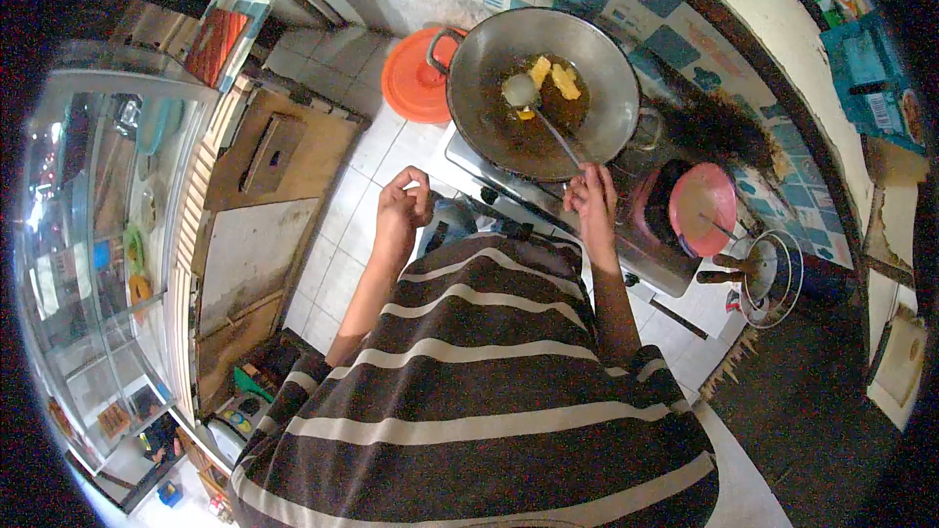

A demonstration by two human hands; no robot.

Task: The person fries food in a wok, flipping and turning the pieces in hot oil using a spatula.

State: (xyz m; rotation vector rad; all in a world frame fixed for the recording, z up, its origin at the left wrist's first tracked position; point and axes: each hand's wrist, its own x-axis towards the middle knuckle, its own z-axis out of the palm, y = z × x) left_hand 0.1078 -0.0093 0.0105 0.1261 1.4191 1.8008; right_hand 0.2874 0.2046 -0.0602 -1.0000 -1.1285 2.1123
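A large metal wok (489, 152) sits on the stove, with brown oil and several yellow fried pieces (564, 81) in its middle. My right hand (593, 198) grips the end of a long-handled metal ladle (556, 129) at the wok's near rim. The ladle's round head lies in the oil beside the yellow pieces. Off to the left of the stove, my left hand (401, 203) is raised with its fingers curled in, and nothing shows in it. It is nearest to the stove's front left corner, apart from the wok.
An orange lidded container (406, 78) stands left of the wok. On the stove's right side rests a pink bowl (722, 186) of pale batter with a utensil in it. Wire strainers (768, 269) lie beyond it. A glass display case (93, 264) stands far left.
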